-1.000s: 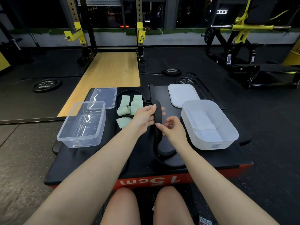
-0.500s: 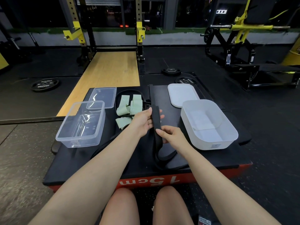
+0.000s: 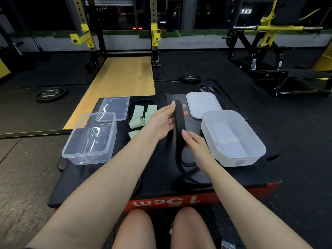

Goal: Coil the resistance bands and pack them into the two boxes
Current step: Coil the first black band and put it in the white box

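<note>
I am looking at the black resistance band (image 3: 179,123) standing up over the middle of the black platform (image 3: 158,178). Its top bend is draping over my left hand's (image 3: 161,121) fingers, which are curling around it with the thumb stretched along the near side. My right hand (image 3: 195,145) is pinching the same strap lower down, thumb pressing on the front face. Below that grip the band is trailing down to 6 o'clock and looping loosely on the platform top.

At 9 o'clock of the band, the pale green bands (image 3: 142,117) are lying in a loose heap, partly hidden behind my left hand. Further out at 9 o'clock the clear box (image 3: 89,139) is sitting open, with its clear lid (image 3: 114,108) lying flat just beyond it at 11 o'clock. At 3 o'clock the white box (image 3: 233,139) is sitting open, and its white lid (image 3: 203,105) is lying flat at 1 o'clock, just behind the box.
</note>
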The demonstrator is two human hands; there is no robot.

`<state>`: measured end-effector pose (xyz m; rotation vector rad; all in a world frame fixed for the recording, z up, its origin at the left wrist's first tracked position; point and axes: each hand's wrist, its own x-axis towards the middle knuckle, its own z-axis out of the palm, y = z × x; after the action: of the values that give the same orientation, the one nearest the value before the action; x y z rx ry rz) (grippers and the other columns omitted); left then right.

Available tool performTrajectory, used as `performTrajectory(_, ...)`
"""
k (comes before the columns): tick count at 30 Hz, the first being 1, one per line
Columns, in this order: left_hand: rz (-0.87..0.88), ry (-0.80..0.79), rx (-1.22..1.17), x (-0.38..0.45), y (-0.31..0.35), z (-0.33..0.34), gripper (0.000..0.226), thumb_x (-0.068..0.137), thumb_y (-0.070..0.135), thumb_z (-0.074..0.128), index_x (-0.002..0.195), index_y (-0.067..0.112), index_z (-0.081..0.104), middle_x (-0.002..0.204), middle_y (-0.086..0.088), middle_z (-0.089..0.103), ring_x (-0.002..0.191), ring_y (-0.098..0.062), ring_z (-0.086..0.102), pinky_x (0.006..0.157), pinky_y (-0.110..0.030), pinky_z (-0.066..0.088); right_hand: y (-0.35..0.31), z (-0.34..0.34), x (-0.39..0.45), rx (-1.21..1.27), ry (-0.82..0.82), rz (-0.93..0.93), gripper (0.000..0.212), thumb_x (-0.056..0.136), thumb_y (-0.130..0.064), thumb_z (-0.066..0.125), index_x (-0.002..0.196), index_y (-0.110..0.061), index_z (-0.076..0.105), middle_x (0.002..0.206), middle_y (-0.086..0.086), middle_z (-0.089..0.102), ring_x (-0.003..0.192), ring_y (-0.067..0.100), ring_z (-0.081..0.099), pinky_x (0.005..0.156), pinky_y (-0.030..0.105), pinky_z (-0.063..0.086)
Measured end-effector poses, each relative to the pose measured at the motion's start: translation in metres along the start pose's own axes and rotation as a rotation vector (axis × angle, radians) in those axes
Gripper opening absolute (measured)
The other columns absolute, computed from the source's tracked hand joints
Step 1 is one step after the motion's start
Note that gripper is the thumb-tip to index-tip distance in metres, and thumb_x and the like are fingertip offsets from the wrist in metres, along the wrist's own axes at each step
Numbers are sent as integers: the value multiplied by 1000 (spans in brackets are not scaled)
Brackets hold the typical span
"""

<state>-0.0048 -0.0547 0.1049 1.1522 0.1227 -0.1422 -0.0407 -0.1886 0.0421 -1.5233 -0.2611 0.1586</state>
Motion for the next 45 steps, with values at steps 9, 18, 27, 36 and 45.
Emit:
performTrajectory(9, -268, 59, -147, -2, -27, -21, 24, 99, 13, 37, 106, -2, 55, 94, -11, 69, 76, -17, 70, 77, -27, 55, 4, 1, -12, -4, -144, 215, 23, 98, -21, 49, 91, 0, 54, 65, 12, 69, 53, 23, 66, 53, 26, 53)
performTrajectory(18, -444, -70, 16, -8, -42, -29, 22, 96, 5, 37, 100, -3, 57, 97, -12, 70, 89, -24, 66, 88, -35, 51, 27, 0, 12, 310, 16, 566, 60, 92, -63, 35, 88, -11, 64, 75, 9, 66, 75, 29, 67, 68, 33, 52)
performTrajectory(27, -579, -131, 125, -8, -63, -49, 33, 97, 26, 42, 116, 3, 55, 117, -15, 61, 106, -28, 58, 94, -37, 45, 33, -5, 50, 330, 103, 466, 13, 94, -11, 54, 102, -6, 63, 80, 0, 71, 73, 11, 64, 61, 20, 49)
performTrajectory(36, -397, 41, 73, 23, -68, -57, 52, 94, 50, 42, 125, 9, 51, 122, -9, 60, 111, -26, 59, 91, -38, 49, 45, -4, 61, 45, 2, 276, 28, 91, -8, 61, 118, -6, 61, 103, 9, 67, 89, 15, 64, 71, 19, 52)
performTrajectory(45, -272, 109, 163, 26, -75, -60, 14, 96, 8, 49, 94, 9, 62, 80, 3, 71, 66, -4, 69, 66, -20, 55, 61, -5, 40, -84, -225, 368, 13, 90, -11, 64, 102, -6, 65, 89, 9, 70, 80, 16, 68, 74, 26, 57)
